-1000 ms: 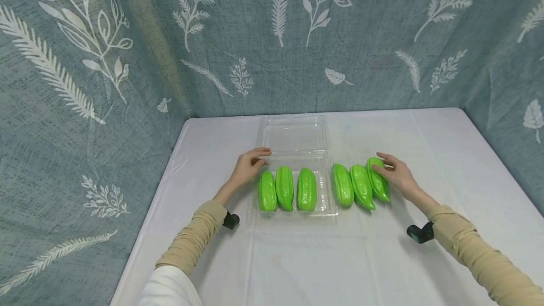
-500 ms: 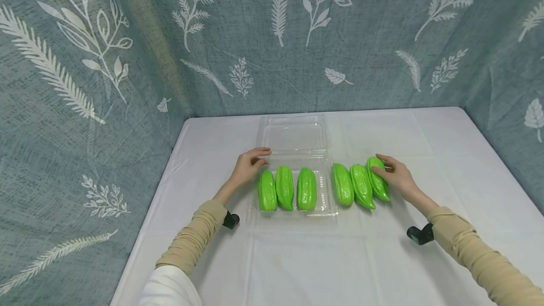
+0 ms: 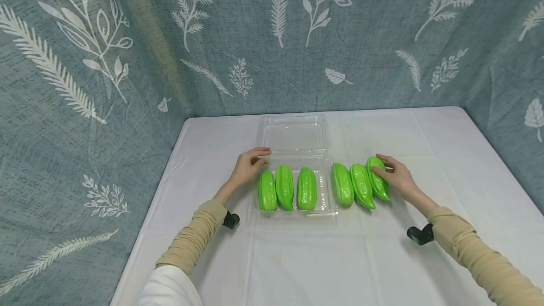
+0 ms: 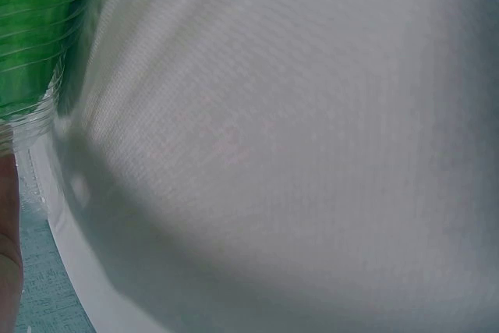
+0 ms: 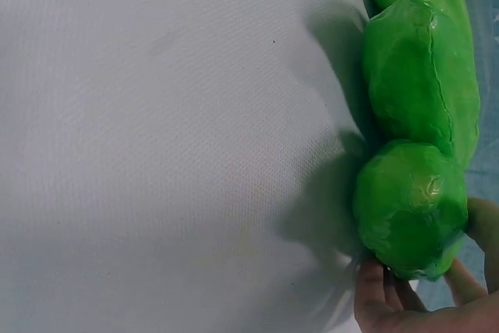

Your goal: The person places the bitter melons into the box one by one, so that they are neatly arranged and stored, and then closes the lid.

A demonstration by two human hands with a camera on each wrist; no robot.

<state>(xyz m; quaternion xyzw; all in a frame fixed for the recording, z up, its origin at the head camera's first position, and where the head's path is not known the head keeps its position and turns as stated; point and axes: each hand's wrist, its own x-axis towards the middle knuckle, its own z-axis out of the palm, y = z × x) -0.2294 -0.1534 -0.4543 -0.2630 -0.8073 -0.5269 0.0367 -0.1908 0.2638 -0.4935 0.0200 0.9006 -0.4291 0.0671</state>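
Note:
A clear plastic clamshell container [image 3: 326,202] lies with its lid [image 3: 293,133] folded back. Inside stand three glossy green gourd-shaped vegetables, one at the left [image 3: 267,191], one in the middle [image 3: 284,189] and one at the right [image 3: 307,189]. My left hand [image 3: 246,168] holds the container's back left corner, thumb and fingers on its edge. Right of the container, three more green gourds lie side by side: one [image 3: 342,184], one [image 3: 362,187] and the outermost [image 3: 378,184]. My right hand [image 3: 397,177] grips that outermost gourd [image 5: 411,208] near its top, thumb and fingers on opposite sides.
A white cloth covers the table [image 3: 306,263]. Behind it and at the left hangs a blue-green leaf-patterned curtain [image 3: 255,37]. Small black wrist devices, one on the left arm [image 3: 231,220] and one on the right [image 3: 420,234], hang close above the cloth.

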